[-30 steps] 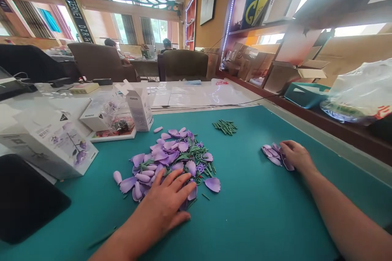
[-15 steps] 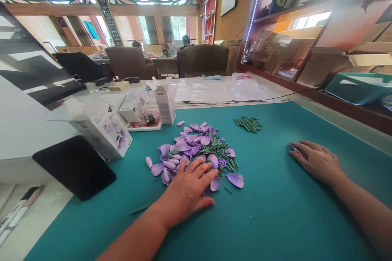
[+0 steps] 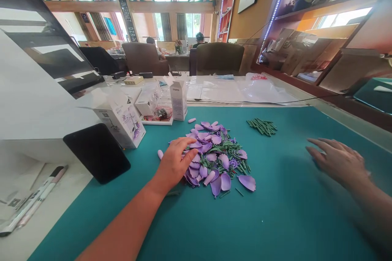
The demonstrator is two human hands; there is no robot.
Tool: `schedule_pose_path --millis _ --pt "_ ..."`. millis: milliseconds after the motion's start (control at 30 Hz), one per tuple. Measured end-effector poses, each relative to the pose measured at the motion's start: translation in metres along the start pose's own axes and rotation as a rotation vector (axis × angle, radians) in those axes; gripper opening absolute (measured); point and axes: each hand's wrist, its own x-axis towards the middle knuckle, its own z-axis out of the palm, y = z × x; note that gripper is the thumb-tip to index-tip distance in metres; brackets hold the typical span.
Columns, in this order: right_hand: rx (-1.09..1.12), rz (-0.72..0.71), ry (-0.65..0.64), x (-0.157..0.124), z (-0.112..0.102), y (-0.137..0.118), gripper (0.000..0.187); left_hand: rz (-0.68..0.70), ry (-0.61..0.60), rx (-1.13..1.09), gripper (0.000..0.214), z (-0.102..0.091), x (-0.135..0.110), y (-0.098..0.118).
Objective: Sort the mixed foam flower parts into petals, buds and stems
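A pile of purple petal pieces and green parts (image 3: pixel 216 153) lies in the middle of the teal mat (image 3: pixel 275 220). My left hand (image 3: pixel 176 161) rests on the pile's left edge, fingers loosely curled over the petals; what they hold, if anything, is hidden. One loose petal (image 3: pixel 247 182) lies to the right of the pile. My right hand (image 3: pixel 338 161) hovers flat over the mat at the right, fingers stretched out and a little blurred, holding nothing. A small bundle of green sticks (image 3: pixel 262 126) lies behind the pile.
White product boxes (image 3: pixel 121 120) and a small carton (image 3: pixel 178 100) stand at the mat's back left. A black phone-like slab (image 3: pixel 96 153) lies on the mat's left edge, with pens (image 3: pixel 33 200) beside it. Plastic sheets (image 3: pixel 241 87) cover the table behind; chairs and people sit farther back.
My left hand slid from the pile's front edge to its left side. My right hand lifted off the small petal heap at the right, which is no longer seen. The view swung left.
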Motion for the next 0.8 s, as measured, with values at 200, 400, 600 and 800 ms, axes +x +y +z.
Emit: schedule_pose_path --millis 200,400,600,800 --pt "-0.041 -0.208 -0.237 0.013 0.019 -0.113 0.032 -0.078 0.015 -0.046 0.028 0.0 0.001 -0.004" --pt "0.08 -0.298 -0.56 0.02 0.044 -0.18 0.022 -0.139 0.031 -0.106 0.026 0.002 0.002 -0.007" --pt "0.107 -0.485 -0.498 0.022 0.074 -0.235 0.024 -0.158 0.024 -0.176 0.026 0.004 0.001 -0.004" --pt "-0.051 -0.758 -0.499 0.025 0.098 -0.273 0.025 -0.199 0.014 -0.267 0.026 0.006 -0.001 -0.005"
